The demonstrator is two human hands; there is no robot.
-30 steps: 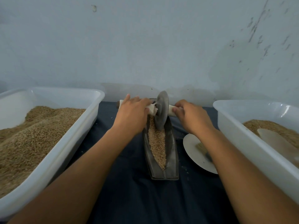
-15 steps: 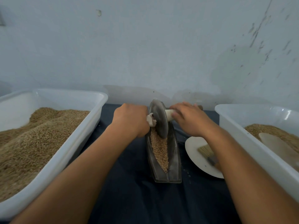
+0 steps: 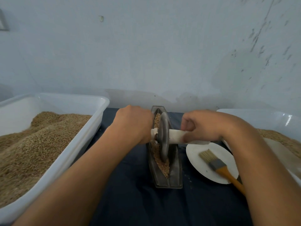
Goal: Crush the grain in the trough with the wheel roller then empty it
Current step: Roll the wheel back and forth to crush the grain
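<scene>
A dark, boat-shaped metal trough (image 3: 175,175) lies lengthwise on the dark cloth, with brown grain (image 3: 158,158) along its groove. The grey wheel roller (image 3: 163,136) stands on edge in the middle of the groove, on a white-wrapped axle (image 3: 176,135). My left hand (image 3: 134,123) is closed around the axle's left end. My right hand (image 3: 205,125) grips the right end, its fingers curled over the wrap. The grain under the wheel is hidden.
A large white tub (image 3: 84,142) heaped with grain stands at the left. Another white tub (image 3: 276,118) of grain is at the right. Between it and the trough lies a white plate (image 3: 195,154) with a flat brush (image 3: 216,165) on it. A pale wall rises close behind.
The wheel has rolled from the far end of the trough toward me to its middle, both hands coming back with it. Grain at the far end now shows.
</scene>
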